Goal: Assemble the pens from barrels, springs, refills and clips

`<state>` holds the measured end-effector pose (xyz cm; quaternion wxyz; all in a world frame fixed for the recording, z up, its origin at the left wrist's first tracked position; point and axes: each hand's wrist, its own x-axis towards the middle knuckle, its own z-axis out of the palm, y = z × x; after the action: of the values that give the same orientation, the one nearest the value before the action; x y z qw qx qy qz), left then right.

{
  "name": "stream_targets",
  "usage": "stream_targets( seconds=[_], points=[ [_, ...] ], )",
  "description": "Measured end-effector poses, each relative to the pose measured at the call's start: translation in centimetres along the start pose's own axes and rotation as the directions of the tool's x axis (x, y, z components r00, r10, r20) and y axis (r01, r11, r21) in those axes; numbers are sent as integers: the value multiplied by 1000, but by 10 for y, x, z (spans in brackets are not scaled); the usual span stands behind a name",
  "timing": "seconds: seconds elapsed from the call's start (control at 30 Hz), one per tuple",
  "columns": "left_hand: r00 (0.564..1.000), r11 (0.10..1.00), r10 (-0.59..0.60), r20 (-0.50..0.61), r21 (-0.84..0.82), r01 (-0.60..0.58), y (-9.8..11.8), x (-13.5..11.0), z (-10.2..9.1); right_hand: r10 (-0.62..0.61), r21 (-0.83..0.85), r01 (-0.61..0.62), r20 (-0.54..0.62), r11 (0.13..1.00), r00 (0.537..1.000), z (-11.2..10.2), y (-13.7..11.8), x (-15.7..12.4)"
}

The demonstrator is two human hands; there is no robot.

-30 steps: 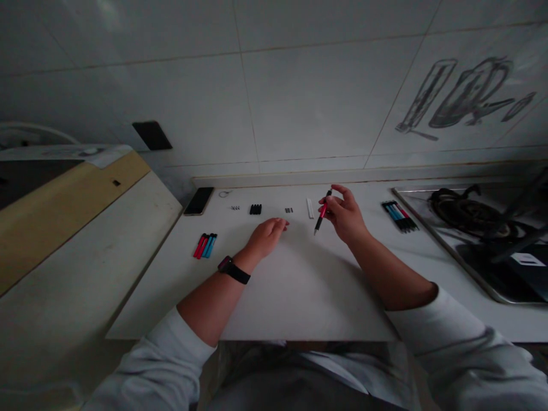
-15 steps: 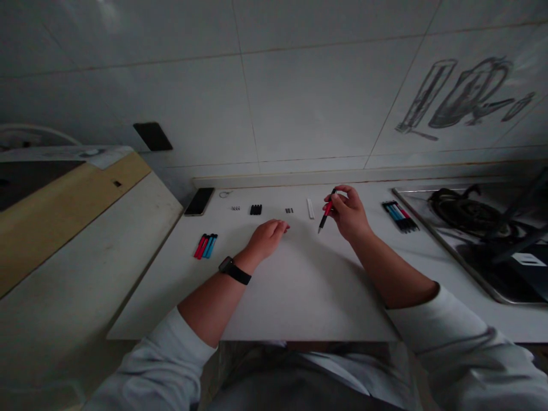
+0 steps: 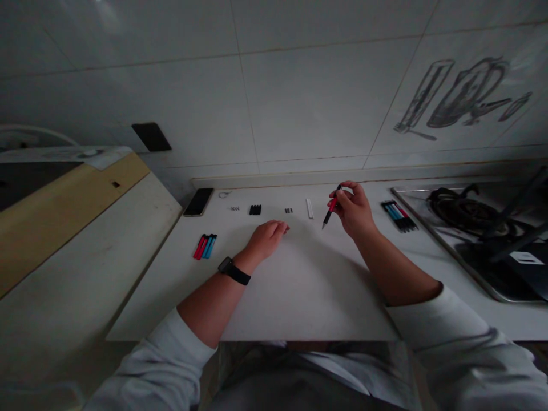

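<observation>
Above the white tabletop [image 3: 299, 291], my right hand [image 3: 356, 212] pinches a red and black ballpoint pen [image 3: 333, 207], its tip slanting down to the left. My left hand [image 3: 266, 238] rests on the surface with fingers curled together and nothing visible in them. Beyond it lie several black grips [image 3: 255, 209], a few tiny dark parts [image 3: 288, 210] and thin white refill-like sticks [image 3: 309, 209]. Small springs [image 3: 234, 209] sit further left. Red and blue pen barrels [image 3: 205, 246] lie in a row left of my left hand. Several pens [image 3: 399, 216] are lined up right of my right hand.
A phone [image 3: 199, 202] lies at the back left, with a small ring [image 3: 224, 194] beside it. A metal-rimmed stove [image 3: 454, 240] borders the right side. A white cabinet-like panel [image 3: 128, 240] stands at the left, and the tiled wall [image 3: 308, 114] closes the back.
My right hand has moved slightly right and away from me with the pen. My left hand stays in place.
</observation>
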<state>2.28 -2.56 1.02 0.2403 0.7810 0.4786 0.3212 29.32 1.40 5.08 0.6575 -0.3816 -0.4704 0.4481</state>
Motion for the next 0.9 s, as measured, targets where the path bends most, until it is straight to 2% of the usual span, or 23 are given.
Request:
stream_targets(
  seconds=[0.3,0.4,0.63,0.8,0.9],
  points=[
    [1000,1000,-21,16,17,21,1,0,0,-130,26,132,-68,991,989,-21,-20,17],
    [999,1000,-12,30,23,11,0,0,0,-190,26,196,-142,980,971,-36,-31,26],
    [1000,1000,-2,22,3,2,-2,0,0,-309,-37,316,-345,948,886,-86,-56,44],
    [1000,1000,4,27,18,-4,-4,0,0,-349,-154,314,-444,937,825,-129,-58,55],
    [1000,999,5,30,37,-6,-4,0,-1,-368,-247,282,-449,927,814,-150,-52,60]
  ],
)
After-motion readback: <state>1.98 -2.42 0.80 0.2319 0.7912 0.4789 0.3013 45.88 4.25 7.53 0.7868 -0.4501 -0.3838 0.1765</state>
